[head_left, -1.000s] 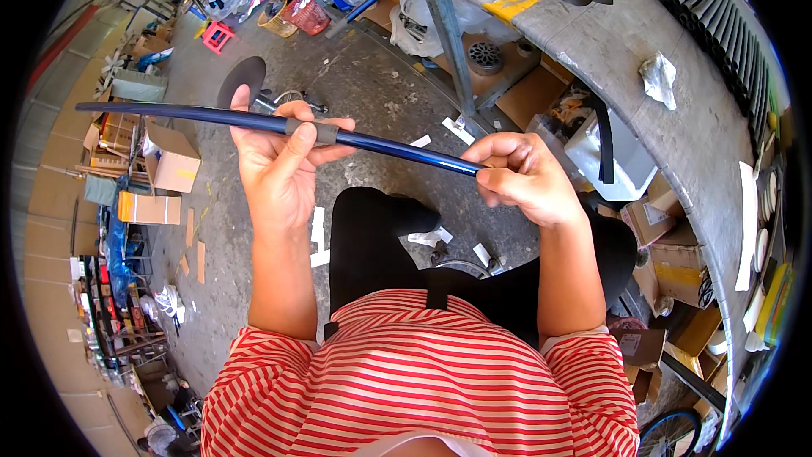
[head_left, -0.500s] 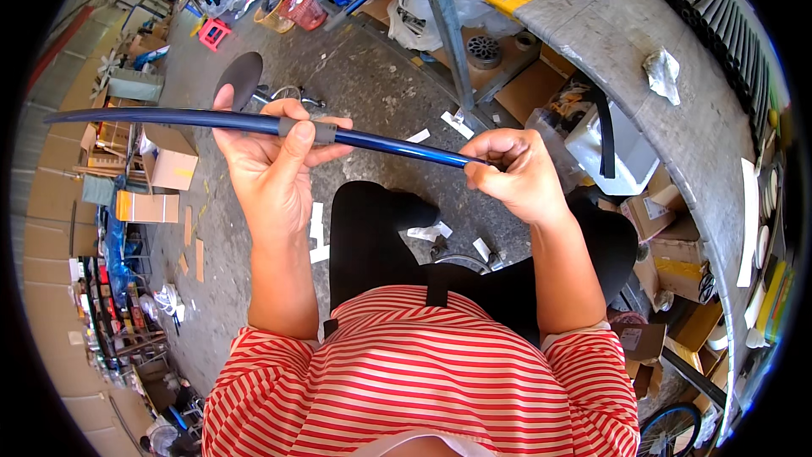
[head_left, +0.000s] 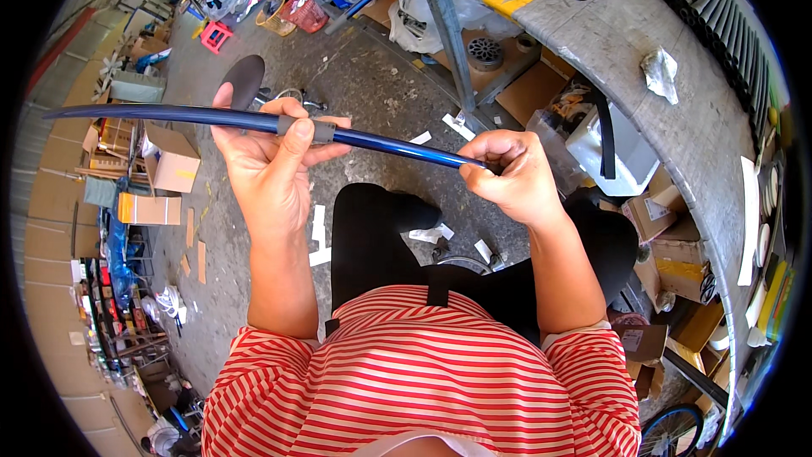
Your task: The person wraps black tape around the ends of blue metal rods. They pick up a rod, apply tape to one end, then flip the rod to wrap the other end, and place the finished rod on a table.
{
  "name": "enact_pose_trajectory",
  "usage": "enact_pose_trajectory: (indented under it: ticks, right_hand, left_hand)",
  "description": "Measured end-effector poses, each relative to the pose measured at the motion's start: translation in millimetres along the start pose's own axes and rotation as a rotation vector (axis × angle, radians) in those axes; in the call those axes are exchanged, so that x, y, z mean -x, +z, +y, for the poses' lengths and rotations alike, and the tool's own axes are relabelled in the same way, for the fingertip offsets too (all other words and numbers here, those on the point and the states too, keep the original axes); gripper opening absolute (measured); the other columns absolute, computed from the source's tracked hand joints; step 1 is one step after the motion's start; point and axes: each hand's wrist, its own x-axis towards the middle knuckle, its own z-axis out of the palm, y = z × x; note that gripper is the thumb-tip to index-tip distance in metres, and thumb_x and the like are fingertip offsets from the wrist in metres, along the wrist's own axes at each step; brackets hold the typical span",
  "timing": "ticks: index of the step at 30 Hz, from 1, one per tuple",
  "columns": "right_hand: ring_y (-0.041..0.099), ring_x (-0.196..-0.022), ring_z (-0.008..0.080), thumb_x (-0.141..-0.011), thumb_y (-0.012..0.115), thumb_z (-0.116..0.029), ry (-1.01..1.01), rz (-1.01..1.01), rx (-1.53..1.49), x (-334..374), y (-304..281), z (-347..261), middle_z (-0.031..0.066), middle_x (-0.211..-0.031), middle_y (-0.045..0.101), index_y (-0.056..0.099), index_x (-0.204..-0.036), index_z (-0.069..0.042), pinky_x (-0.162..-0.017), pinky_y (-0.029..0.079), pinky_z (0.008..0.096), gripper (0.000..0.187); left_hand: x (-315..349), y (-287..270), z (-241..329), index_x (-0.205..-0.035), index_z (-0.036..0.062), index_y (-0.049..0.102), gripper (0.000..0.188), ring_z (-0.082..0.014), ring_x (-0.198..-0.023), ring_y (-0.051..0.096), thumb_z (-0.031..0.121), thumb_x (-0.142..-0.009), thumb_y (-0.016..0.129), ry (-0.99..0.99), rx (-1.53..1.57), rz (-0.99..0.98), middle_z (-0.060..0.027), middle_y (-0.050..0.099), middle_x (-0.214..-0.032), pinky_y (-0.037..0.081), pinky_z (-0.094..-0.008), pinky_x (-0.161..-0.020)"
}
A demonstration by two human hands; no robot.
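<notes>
A long, glossy dark-blue tube (head_left: 397, 146) lies across both my hands, tapering away at the far left. Around its middle sits a short grey sleeve (head_left: 318, 131). My left hand (head_left: 269, 165) is closed on the tube at this sleeve, thumb on the near side and fingers behind. At the tube's right end, my right hand (head_left: 514, 171) pinches it between thumb and curled fingers, which hide the tip. Both hands are raised above my lap, with the tube slanting slightly down to the right.
A grey worktable (head_left: 592, 34) curves along the right, with a row of black tubes (head_left: 694, 25) and a crumpled clear wrapper (head_left: 661, 74) on it. A round dark stool (head_left: 244, 80) stands beyond my left hand. Cardboard boxes (head_left: 172, 156) line the left; paper scraps (head_left: 318, 233) litter the floor.
Very little differs. My right hand has shifted slightly left, and the tube's left part sits marginally higher. Both grips look the same.
</notes>
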Motion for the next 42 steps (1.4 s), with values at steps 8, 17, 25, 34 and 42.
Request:
enact_pose_trajectory:
  ticks: [8,17,25,34,42]
  right_hand:
    - [0.051,-0.053,0.0051,-0.075,0.063,-0.008,-0.015,-0.006,-0.105,-0.4,-1.5,5.3,0.0009,-0.06,0.057,0.062,-0.075,0.003,-0.049,0.041,0.0193,0.011]
    - [0.053,-0.097,0.0182,-0.091,0.036,-0.049,0.078,0.345,-0.98,-4.5,35.0,6.0,0.0117,-0.105,0.056,0.047,-0.115,-0.001,-0.088,0.041,0.0311,0.054]
    - [0.052,-0.09,0.0113,-0.095,0.038,-0.026,-0.211,0.518,-0.621,-8.7,-3.3,15.0,0.0065,-0.101,0.056,0.046,-0.117,0.001,-0.082,0.041,0.0257,0.036]
    - [0.063,-0.075,0.0298,-0.083,0.055,-0.028,-0.12,0.391,0.632,-11.3,-53.2,22.9,0.015,-0.083,0.062,0.059,-0.094,-0.004,-0.065,0.049,0.0363,0.027]
    - [0.062,-0.071,0.0323,-0.077,0.061,-0.029,0.094,0.044,1.001,-8.9,-80.7,43.1,0.0147,-0.079,0.061,0.053,-0.092,-0.001,-0.06,0.05,0.0414,0.033]
  left_hand:
    - [-1.1,7.9,3.2,-0.128,0.013,0.019,0.063,-0.0299,-0.076,0.061,-0.005,-0.079,0.055,-0.013,-0.119,0.019,-0.0128,0.05,-0.092,0.056,-0.0439,-0.064]
    - [35.1,97.3,-75.4,-0.115,-0.0012,0.039,0.029,-0.0142,-0.084,0.05,0.019,-0.094,0.037,0.089,-0.245,-0.294,-0.0053,0.049,-0.088,0.042,-0.0281,-0.076]
    - [-21.6,159.0,-74.7,-0.091,0.0015,0.053,0.02,-0.001,-0.055,0.036,0.02,-0.091,0.046,-0.262,-0.132,-0.356,0.0058,0.042,-0.063,0.03,-0.0178,-0.048]
    - [-182.3,320.8,-120.6,-0.087,-0.0012,0.058,0.024,-0.0129,-0.054,0.044,0.022,-0.086,0.053,0.003,-0.552,-0.555,-0.0019,0.048,-0.06,0.035,-0.0282,-0.051]
    - [-227.0,457.4,-200.8,-0.092,-0.005,0.06,0.029,-0.0358,-0.093,0.056,0.022,-0.082,0.055,0.339,-0.902,-0.598,-0.0231,0.059,-0.095,0.043,-0.0402,-0.08]
